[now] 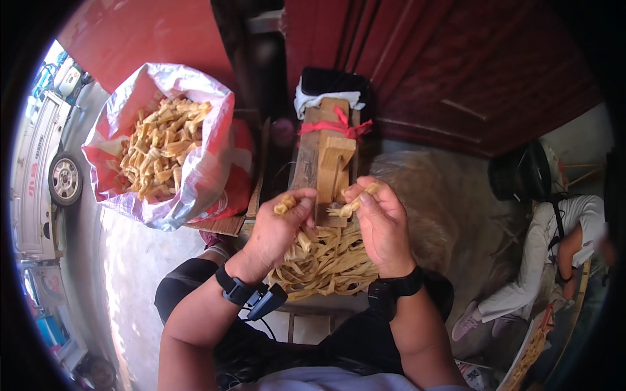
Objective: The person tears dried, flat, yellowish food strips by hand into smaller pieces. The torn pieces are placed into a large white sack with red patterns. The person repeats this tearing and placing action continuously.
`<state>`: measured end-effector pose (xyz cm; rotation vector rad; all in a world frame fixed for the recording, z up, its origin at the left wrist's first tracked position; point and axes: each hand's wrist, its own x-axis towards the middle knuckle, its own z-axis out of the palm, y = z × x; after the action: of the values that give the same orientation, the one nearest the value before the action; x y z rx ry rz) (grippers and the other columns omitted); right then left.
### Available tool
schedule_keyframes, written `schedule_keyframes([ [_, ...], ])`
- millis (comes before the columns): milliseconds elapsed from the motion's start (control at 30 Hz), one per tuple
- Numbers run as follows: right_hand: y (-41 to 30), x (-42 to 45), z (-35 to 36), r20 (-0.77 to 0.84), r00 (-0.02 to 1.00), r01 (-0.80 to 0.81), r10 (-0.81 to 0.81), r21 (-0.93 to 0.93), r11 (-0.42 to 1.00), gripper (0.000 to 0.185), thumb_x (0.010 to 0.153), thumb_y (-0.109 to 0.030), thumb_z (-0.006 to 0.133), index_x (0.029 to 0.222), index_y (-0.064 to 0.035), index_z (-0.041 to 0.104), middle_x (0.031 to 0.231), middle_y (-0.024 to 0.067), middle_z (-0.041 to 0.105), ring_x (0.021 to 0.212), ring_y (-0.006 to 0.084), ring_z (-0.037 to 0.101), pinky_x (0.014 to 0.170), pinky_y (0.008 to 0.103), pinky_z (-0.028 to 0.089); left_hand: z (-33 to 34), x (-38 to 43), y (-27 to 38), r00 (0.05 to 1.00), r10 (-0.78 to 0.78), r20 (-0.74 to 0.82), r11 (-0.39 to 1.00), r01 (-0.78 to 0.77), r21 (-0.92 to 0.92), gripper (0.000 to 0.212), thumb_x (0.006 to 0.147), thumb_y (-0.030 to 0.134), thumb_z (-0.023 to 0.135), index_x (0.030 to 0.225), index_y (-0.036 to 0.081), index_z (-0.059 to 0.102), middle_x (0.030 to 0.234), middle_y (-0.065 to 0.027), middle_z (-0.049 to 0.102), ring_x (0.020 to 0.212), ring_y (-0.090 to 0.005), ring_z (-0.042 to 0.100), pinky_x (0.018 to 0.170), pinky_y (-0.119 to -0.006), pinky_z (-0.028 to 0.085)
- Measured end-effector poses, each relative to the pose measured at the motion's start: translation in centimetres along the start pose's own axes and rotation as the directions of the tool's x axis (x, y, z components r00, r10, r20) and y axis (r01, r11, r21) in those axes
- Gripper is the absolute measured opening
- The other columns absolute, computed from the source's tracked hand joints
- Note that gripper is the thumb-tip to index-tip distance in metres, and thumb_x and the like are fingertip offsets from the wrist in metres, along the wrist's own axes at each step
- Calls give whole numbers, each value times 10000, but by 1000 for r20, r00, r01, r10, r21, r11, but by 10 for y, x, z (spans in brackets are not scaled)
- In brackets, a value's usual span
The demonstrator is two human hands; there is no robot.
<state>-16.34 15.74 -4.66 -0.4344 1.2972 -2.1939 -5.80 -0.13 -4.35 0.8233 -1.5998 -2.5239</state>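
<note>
My left hand (pixel 274 232) is closed around several tan, dried strip pieces; a knotted end (pixel 284 204) pokes out above the thumb and a cut end (pixel 304 241) below. Between its thumb and fingers, my right hand (pixel 386 227) pinches a knotted strip (pixel 348 210) with a frayed end pointing left. Both hands hover at the near end of a wooden stand (pixel 326 183), which has a raised block (pixel 338 149) and a red cloth tie (pixel 335 127) around it. Below them lies a heap of long, loose strips (pixel 327 269) across my lap area.
To the left, an open woven plastic bag (pixel 210 166) holds many knotted pieces (pixel 161 146). A black phone (pixel 334 82) rests on a white cloth (pixel 305 103) behind the stand. A seated person (pixel 533 259) works at the right, beside a tray of pieces (pixel 525 359). Dark red doors (pixel 440 63) stand ahead.
</note>
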Motion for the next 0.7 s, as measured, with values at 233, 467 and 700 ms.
schedule_keyframes([
  [233, 12, -17, 0, 87, 987, -159, 136, 391, 907, 153, 1005, -121, 520, 1157, -111, 542, 1193, 113, 651, 1213, 243, 546, 1066, 407, 377, 1, -15, -23, 982, -150, 114, 971, 168, -171, 377, 935, 68, 642, 1285, 1, 518, 868, -50, 627, 742, -151, 643, 647, -272, 553],
  [467, 16, -24, 12, 98, 993, -62, 61, 3, 998, 121, 966, -52, 596, 1082, -35, 627, 1167, 106, 650, 1075, 148, 594, 972, 302, 465, -6, -22, -24, 960, -107, 260, 859, 221, -462, 459, 912, 203, 692, 1297, 38, 503, 886, -68, 637, 804, -206, 669, 686, -301, 566],
  [700, 2, -25, 12, 10, 988, -142, 156, -367, 919, 143, 934, -61, 658, 1071, -20, 655, 908, 9, 649, 857, 84, 614, 768, 228, 505, -13, -10, -9, 979, -112, 173, 912, 170, -374, 269, 936, 212, 664, 1118, 37, 572, 837, -67, 636, 744, -188, 663, 612, -282, 557],
])
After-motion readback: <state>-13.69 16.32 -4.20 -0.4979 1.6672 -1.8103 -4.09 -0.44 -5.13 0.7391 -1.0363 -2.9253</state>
